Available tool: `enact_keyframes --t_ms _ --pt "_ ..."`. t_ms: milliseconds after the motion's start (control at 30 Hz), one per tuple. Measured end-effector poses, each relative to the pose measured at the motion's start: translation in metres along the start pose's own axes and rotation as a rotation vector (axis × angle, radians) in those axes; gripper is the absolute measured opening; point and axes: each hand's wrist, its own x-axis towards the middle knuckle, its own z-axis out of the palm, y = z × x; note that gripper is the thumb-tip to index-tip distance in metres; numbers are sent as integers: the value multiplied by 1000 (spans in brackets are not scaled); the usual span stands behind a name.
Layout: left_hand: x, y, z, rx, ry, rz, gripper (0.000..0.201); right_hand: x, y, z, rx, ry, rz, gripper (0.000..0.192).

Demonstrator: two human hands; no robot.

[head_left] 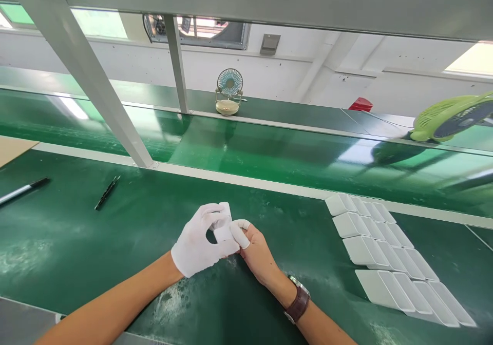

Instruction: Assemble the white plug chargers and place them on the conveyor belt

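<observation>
While rows of white cases [389, 252] wait on the green bench [115, 242], the gloved left hand [198, 242] and right hand [256, 250] both pinch one white piece [222, 227] above it, apparently mid-batch.

Small white part [222, 227] mostly hidden between both hands; green fan [450, 119] at three o'clock cut off by the edge.
</observation>
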Motion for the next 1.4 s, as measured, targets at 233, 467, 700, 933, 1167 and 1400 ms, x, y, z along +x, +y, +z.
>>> enact_keyframes --t_ms 233,467,700,933,1167,1400 --pt "1 -5 -5 -58 7 -29 18 -3 -3 2 1 -12 3 42" --pt "4 -5 -6 -102 27 40 23 -3 -5 -2 58 -35 54 38" --pt "3 -1 -7 -69 14 64 28 -4 -7 -1 88 -46 88 33" --pt "1 -3 -7 -68 -7 52 26 -2 -5 -2 96 -62 91 33" --pt "1 -16 -1 -72 -116 36 25 3 -6 -20 -288 218 -336 36" --pt "3 -39 7 46 -69 0 20 19 -11 -52 -1026 330 -744 26"
